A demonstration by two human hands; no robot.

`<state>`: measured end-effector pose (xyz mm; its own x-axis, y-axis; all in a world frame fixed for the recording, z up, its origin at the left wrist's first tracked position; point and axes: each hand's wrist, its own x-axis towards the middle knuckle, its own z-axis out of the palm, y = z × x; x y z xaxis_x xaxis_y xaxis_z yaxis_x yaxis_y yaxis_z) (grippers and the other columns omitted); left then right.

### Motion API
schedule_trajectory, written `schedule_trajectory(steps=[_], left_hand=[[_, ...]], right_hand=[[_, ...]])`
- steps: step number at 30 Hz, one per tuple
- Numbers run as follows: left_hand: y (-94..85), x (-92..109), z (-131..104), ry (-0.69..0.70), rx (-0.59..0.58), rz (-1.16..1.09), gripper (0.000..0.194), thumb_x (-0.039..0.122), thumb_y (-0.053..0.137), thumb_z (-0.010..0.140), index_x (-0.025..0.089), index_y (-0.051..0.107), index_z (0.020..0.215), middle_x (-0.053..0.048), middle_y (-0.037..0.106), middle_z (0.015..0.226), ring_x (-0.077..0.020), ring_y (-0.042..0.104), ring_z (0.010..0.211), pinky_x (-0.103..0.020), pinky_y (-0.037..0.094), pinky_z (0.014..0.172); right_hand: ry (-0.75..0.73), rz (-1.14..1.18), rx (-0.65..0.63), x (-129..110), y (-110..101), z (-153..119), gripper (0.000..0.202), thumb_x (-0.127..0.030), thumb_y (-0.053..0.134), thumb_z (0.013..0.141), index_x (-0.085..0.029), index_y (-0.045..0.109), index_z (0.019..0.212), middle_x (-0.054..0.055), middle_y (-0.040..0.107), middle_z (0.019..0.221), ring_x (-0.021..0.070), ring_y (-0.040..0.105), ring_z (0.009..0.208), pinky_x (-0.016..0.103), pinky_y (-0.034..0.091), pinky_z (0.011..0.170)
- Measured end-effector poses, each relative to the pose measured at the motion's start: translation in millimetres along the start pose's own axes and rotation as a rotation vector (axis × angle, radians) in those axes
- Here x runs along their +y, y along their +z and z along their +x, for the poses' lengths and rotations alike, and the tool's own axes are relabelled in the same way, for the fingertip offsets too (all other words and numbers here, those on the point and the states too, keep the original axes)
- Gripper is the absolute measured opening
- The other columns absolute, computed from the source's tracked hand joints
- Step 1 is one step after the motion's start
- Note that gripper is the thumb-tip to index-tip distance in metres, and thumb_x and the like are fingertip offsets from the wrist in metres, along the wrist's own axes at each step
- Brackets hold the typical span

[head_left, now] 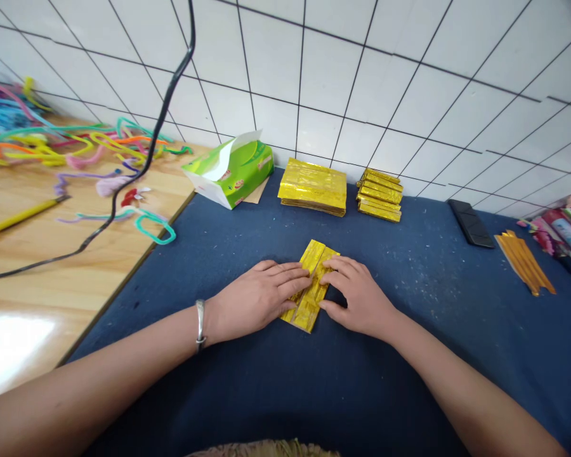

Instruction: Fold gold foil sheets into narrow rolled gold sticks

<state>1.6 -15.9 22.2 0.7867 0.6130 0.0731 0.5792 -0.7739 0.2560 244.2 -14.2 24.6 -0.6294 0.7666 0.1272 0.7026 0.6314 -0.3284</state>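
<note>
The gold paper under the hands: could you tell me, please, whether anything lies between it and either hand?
Nothing visible does. The left hand and right hand both rest flat on the gold paper, fingers pressing it onto the blue mat. The gold stacks lie apart, near the wall.

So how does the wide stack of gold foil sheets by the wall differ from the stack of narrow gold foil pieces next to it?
The wide stack of flat gold foil sheets has a broad, nearly square top; the stack of narrow folded gold foil pieces is made of slim strips. The wide stack lies neat and flush, while the narrow stack looks looser, its edges staggered. Both are shiny gold and rest on the blue cloth near the tiled wall.
</note>
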Motion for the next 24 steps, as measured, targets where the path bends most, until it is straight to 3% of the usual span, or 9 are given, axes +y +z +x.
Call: schedule_trajectory(steps=[14,24], left_hand=[[3.1,1.6,1.2,0.003,-0.004,0.022,0.038,0.033,0.034,0.095,0.024,0.045,0.130,-0.005,0.045,0.138,-0.0215,0.041,0.126,-0.038,0.026,0.103],[4.7,8.9,1.9,-0.053,0.039,-0.012,0.034,0.034,0.042,0.092,0.026,0.051,0.123,-0.005,0.046,0.136,-0.0237,0.039,0.126,-0.041,0.029,0.099]], right_hand=[[-0.053,0.001,-0.004,8.5,0.5,0.5,0.028,-0.035,0.058,0.078,-0.021,0.058,0.103,0.009,0.052,0.127,0.0251,0.039,0.127,0.048,0.031,0.104],[-0.031,0.032,0.003,10.4,2.4,1.7,0.025,-0.031,0.059,0.078,-0.022,0.059,0.101,0.008,0.054,0.125,0.0251,0.041,0.124,0.047,0.031,0.104]])
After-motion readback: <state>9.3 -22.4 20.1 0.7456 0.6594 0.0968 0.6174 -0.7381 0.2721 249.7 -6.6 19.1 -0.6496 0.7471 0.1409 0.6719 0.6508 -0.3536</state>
